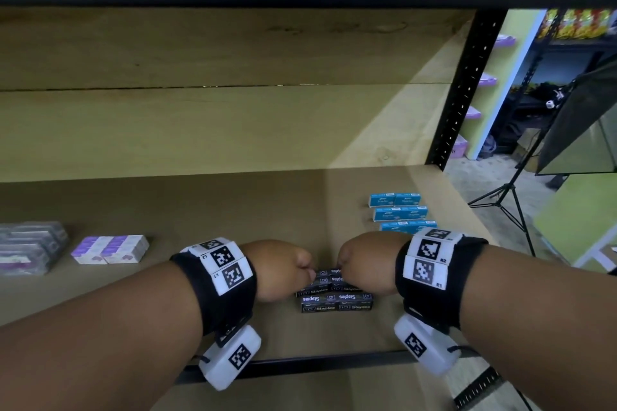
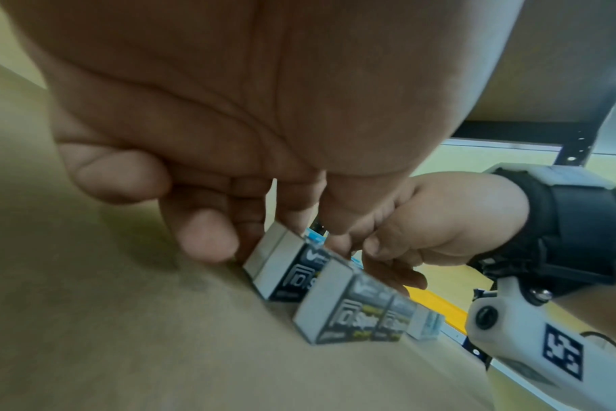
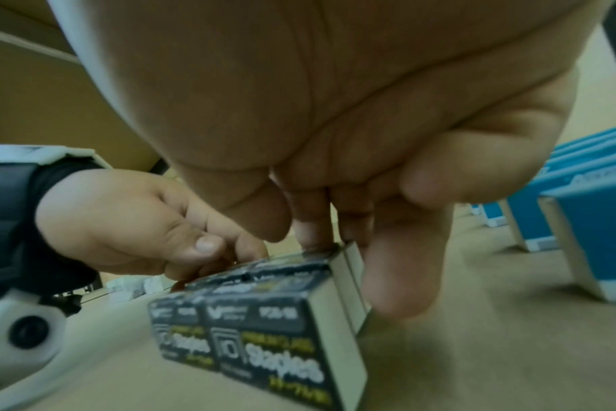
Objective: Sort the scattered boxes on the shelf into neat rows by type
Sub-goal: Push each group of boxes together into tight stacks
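Observation:
Black staples boxes (image 1: pixel 337 302) lie in two short rows mid-shelf, the near row (image 3: pixel 264 342) free of both hands. My left hand (image 1: pixel 287 269) grips the far row's left end (image 2: pixel 285 272), fingers down its side and thumb on top. At the right end my right hand (image 1: pixel 364 264) holds the same row, fingers (image 3: pixel 398 278) down the end face. Blue staples boxes (image 1: pixel 400 213) sit in rows behind the right hand. Purple-and-white boxes (image 1: pixel 110 248) lie at the left.
Grey wrapped packs (image 1: pixel 28 247) sit at the far left. The black shelf upright (image 1: pixel 464 90) stands at the right and the shelf's front rail (image 1: pixel 317 364) runs below my wrists. A tripod light stand (image 1: pixel 507 203) is beyond the shelf's right end.

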